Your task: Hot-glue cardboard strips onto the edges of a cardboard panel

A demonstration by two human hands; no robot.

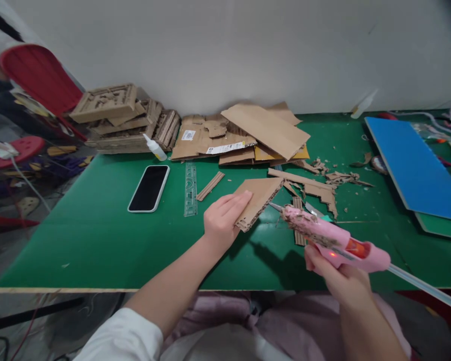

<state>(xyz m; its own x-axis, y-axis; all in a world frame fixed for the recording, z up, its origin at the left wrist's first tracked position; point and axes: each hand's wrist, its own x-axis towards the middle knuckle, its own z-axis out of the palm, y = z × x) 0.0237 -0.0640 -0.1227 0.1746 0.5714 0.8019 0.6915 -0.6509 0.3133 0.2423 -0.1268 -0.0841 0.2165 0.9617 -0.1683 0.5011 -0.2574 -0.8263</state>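
Note:
My left hand (223, 215) is closed on a piece of corrugated cardboard (262, 198), its fingers over the top face and the piece tilted above the green table. The cut, ridged edge faces right. In my right hand (340, 273) is a pink hot glue gun (330, 233) with a lit red lamp and a clear glue stick out of its back. Its metal nozzle points left and is at or very near the cardboard's edge; I cannot tell if they touch. Bits of cardboard cling to the gun's front. Cardboard scraps (311, 185) lie behind it.
A phone (149, 189), a clear ruler (190, 190) and a white glue bottle (156, 149) lie to the left. Stacked cardboard (116, 115) and flat sheets (265, 129) line the wall. Blue board (417, 165) covers the right side. A person (0, 55) is at far left.

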